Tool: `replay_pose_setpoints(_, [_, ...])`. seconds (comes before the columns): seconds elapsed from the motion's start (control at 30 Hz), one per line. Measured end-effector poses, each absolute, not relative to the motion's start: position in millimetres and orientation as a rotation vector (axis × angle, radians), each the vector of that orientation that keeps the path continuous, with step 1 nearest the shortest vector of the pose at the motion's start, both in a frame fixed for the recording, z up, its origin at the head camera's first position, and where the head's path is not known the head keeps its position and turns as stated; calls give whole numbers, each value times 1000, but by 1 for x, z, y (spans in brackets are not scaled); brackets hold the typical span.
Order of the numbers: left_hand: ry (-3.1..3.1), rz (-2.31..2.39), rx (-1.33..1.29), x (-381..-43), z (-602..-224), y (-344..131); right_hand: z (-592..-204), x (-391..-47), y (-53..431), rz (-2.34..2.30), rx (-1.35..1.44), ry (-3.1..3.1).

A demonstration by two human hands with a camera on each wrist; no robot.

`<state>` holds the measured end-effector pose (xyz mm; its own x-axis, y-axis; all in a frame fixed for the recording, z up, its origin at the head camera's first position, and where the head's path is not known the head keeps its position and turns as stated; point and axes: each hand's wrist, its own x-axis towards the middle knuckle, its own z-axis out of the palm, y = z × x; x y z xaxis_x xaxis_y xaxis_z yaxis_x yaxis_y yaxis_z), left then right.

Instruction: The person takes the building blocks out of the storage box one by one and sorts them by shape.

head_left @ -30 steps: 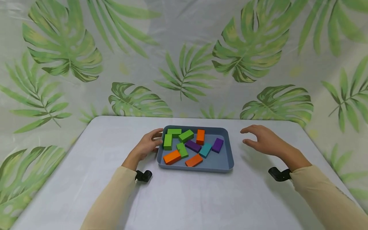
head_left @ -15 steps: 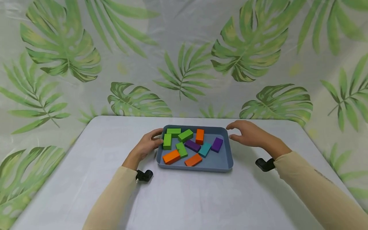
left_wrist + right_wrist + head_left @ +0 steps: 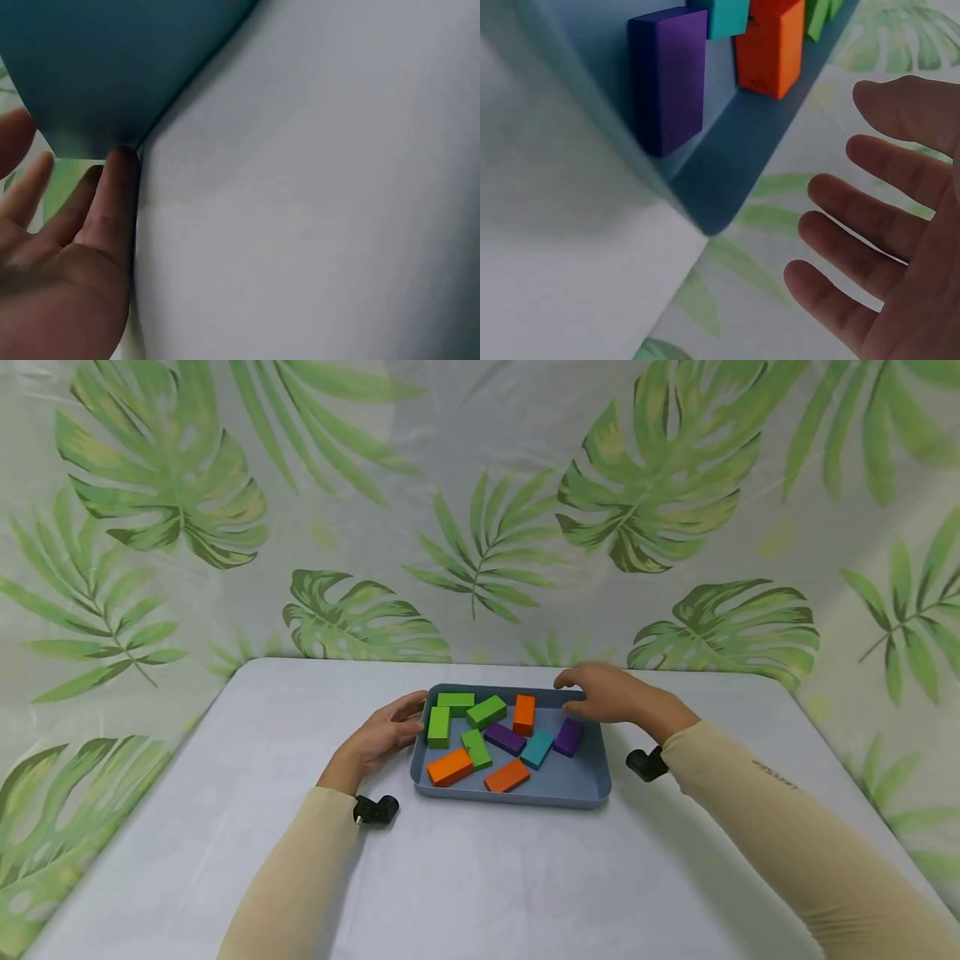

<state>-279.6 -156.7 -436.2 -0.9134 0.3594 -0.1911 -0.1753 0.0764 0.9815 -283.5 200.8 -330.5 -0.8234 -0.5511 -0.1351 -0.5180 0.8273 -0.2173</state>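
A blue-grey tray (image 3: 558,785) holds several rectangular blocks lying at different angles. My left hand (image 3: 381,737) is at the tray's left side, its extended fingers (image 3: 111,191) touching the outer wall in the left wrist view. Over the far right corner hovers my right hand (image 3: 611,695), fingers spread, holding nothing. Closest to it is a purple block (image 3: 671,82); an orange block (image 3: 524,715) and a teal block (image 3: 537,749) lie further left. Green blocks (image 3: 438,727) fill the left part, and a second purple block (image 3: 505,739) lies mid-tray.
Two more orange blocks, one at the front left (image 3: 450,767), the other front middle (image 3: 507,775), lie in the tray. The tray rests on a white-covered table (image 3: 465,877). Behind it hangs a leaf-print cloth (image 3: 480,527).
My right hand has moved left from beside the table's right part to above the tray's far right corner. My left hand and the blocks have stayed nearly still.
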Motion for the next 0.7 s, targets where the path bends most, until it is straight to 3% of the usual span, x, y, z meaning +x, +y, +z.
replay_pose_setpoints(0.7, [1896, 1952, 148, -276, -441, -156, -365, -303, 156, -313, -796, 2749])
